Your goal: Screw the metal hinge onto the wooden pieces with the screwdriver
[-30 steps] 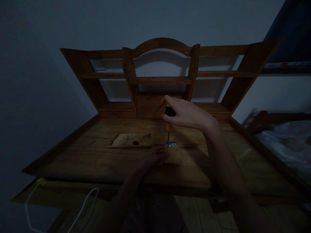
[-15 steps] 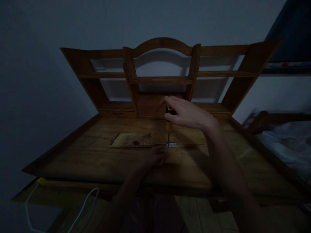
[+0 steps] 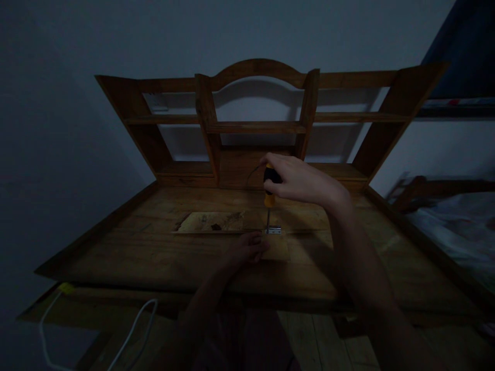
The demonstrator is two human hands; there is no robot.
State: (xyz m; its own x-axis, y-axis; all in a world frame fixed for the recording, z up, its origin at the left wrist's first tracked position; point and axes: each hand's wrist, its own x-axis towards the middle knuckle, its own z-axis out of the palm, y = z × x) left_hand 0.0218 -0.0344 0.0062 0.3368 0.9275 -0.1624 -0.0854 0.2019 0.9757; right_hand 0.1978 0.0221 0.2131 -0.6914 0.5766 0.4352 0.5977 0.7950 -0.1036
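My right hand (image 3: 299, 180) is closed round the black and yellow handle of a screwdriver (image 3: 269, 191) that stands upright. Its tip rests on a small metal hinge (image 3: 274, 231) at the edge of a wooden panel (image 3: 216, 221) set into the desk top. My left hand (image 3: 247, 248) lies on the wood just in front of the hinge, fingers curled and pressing down on a small wooden flap (image 3: 277, 248). The room is dim.
A wooden desk (image 3: 154, 257) with a shelved hutch (image 3: 255, 123) stands against a pale wall. White cable (image 3: 135, 324) loops below the front left edge. A bed frame with bedding (image 3: 452, 221) lies at the right. Floorboards (image 3: 309, 340) show below.
My right hand has turned slightly on the screwdriver handle, the fingers regripping. The left hand and the hinge have stayed where they were.
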